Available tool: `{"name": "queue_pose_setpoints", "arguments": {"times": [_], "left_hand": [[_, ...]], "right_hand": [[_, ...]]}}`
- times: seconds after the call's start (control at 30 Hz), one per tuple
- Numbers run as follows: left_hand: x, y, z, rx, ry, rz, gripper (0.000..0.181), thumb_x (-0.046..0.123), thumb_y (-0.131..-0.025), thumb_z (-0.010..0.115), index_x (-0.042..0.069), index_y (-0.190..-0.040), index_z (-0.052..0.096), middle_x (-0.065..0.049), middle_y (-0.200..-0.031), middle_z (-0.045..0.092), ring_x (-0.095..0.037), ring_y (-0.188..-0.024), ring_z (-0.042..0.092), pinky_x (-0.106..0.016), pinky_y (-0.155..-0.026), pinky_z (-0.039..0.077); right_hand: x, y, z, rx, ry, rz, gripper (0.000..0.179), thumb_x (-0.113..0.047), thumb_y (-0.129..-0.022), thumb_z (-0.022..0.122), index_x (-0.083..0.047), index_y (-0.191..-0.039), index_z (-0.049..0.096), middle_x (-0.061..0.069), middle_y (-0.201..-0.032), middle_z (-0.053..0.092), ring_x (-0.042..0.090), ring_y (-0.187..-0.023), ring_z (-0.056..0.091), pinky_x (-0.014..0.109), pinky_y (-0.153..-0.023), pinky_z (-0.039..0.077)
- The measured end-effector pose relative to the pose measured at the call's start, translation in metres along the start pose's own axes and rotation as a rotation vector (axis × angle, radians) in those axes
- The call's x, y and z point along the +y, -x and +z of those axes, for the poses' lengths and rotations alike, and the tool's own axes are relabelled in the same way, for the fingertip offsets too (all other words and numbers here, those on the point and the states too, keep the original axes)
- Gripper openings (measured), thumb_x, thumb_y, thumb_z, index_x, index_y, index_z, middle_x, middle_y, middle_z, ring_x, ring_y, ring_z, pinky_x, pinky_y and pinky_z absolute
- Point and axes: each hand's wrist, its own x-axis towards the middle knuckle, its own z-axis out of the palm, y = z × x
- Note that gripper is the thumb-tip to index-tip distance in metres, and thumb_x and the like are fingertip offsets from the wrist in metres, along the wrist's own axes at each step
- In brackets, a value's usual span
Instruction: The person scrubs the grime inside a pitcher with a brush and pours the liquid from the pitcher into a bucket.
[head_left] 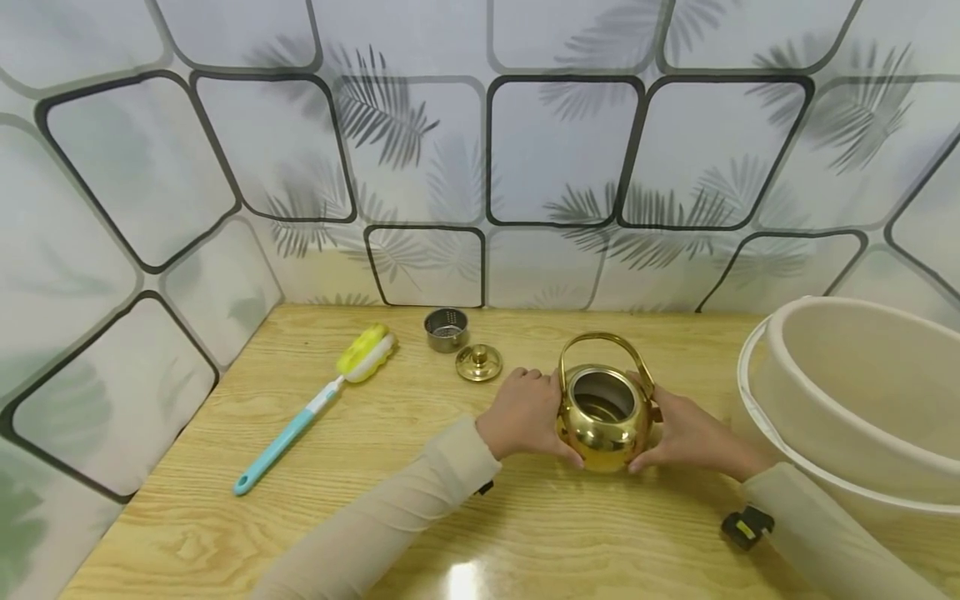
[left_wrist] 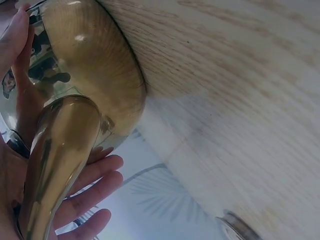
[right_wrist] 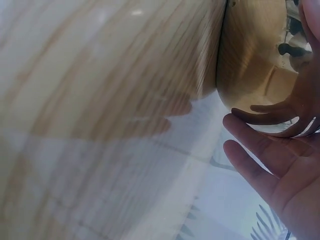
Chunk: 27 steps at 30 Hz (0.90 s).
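Note:
A shiny gold teapot (head_left: 602, 454) stands upright on the wooden table, its lid off and its hoop handle raised. My left hand (head_left: 528, 417) holds its left side, thumb at the front; in the left wrist view the spout (left_wrist: 62, 160) runs across the palm and the fingers (left_wrist: 90, 197) reach round behind. On the opposite side my right hand (head_left: 686, 437) holds the pot, thumb in front, with the fingers (right_wrist: 260, 150) extended along the back in the right wrist view. The gold lid (head_left: 480, 364) lies knob up, left of the pot.
A metal strainer cup (head_left: 446, 331) stands behind the lid. Farther left lies a sponge brush (head_left: 292, 433) with a blue handle and yellow-white head. Large beige basins (head_left: 795, 367), stacked, take up the right side. A patterned wall covering (head_left: 555, 267) closes off the back and left.

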Motion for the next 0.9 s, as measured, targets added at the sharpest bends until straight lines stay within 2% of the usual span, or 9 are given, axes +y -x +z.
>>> {"name": "queue_pose_setpoints", "arguments": {"times": [0.17, 0.3, 0.47, 0.7, 0.9], "left_hand": [[-0.001, -0.002, -0.004, -0.016, 0.001, -0.004, 0.115, 0.085, -0.048, 0.065, 0.007, -0.13, 0.046, -0.001, -0.103, 0.068, -0.016, -0.09, 0.062, -0.029, -0.082, 0.047], [-0.005, -0.002, -0.012, 0.011, -0.004, 0.001, 0.116, 0.084, -0.047, 0.066, 0.006, -0.13, 0.046, -0.002, -0.105, 0.068, -0.017, -0.092, 0.062, -0.031, -0.083, 0.047], [-0.011, -0.001, -0.026, 0.026, -0.021, 0.014, 0.121, 0.084, -0.047, 0.065, 0.003, -0.134, 0.042, -0.003, -0.105, 0.068, -0.018, -0.093, 0.062, -0.033, -0.084, 0.046], [-0.019, 0.001, -0.05, -0.006, -0.071, 0.014, 0.122, 0.088, -0.049, 0.061, 0.001, -0.134, 0.045, -0.003, -0.11, 0.067, -0.018, -0.099, 0.061, -0.034, -0.091, 0.046], [-0.026, 0.003, -0.069, -0.041, -0.098, 0.029, 0.121, 0.088, -0.051, 0.058, 0.001, -0.134, 0.047, -0.003, -0.11, 0.067, -0.018, -0.101, 0.061, -0.034, -0.095, 0.045]], "right_hand": [[-0.002, -0.001, -0.001, 0.029, 0.004, 0.011, 0.12, -0.04, -0.052, 0.088, 0.003, -0.144, 0.024, 0.032, -0.128, 0.051, 0.044, -0.098, 0.063, 0.052, -0.082, 0.051], [-0.01, -0.003, -0.008, 0.057, 0.019, 0.029, 0.12, -0.039, -0.05, 0.089, 0.0, -0.143, 0.026, 0.032, -0.129, 0.05, 0.043, -0.096, 0.064, 0.053, -0.08, 0.051], [-0.02, -0.008, -0.016, 0.073, 0.012, 0.009, 0.12, -0.036, -0.05, 0.09, 0.001, -0.144, 0.025, 0.032, -0.129, 0.05, 0.041, -0.096, 0.064, 0.052, -0.079, 0.052], [-0.035, -0.014, -0.025, 0.097, 0.006, -0.01, 0.119, -0.034, -0.05, 0.091, -0.003, -0.144, 0.026, 0.027, -0.128, 0.053, 0.038, -0.096, 0.065, 0.05, -0.082, 0.052], [-0.051, -0.017, -0.033, 0.122, 0.017, -0.024, 0.117, -0.035, -0.051, 0.091, 0.0, -0.143, 0.028, 0.027, -0.126, 0.055, 0.038, -0.094, 0.066, 0.05, -0.081, 0.052]]}}
